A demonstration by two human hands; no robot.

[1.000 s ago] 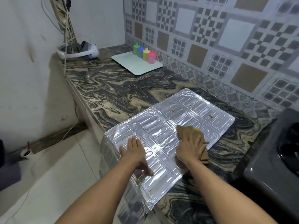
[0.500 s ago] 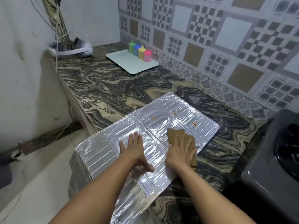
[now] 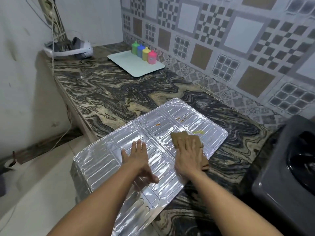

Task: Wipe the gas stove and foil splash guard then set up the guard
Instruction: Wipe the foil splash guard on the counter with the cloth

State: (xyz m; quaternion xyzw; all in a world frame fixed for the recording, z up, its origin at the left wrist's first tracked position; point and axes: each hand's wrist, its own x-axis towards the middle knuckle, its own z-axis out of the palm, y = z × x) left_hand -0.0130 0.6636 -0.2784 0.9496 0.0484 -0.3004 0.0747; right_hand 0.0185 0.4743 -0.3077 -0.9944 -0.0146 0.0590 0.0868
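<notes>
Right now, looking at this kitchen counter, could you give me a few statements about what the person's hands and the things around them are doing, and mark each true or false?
1. The right hand presses a brown cloth flat on the foil guard. True.
2. The left hand grips a spray bottle. False: it lies flat on the foil guard, fingers straight, holding nothing.
3. The foil guard stands upright behind the stove. False: it lies flat on the counter, one end overhanging the front edge.
4. Orange and yellow stains show on the foil beyond the cloth. True.
5. Four coloured bottles stand on a pale tray near the tiled wall. True.
</notes>
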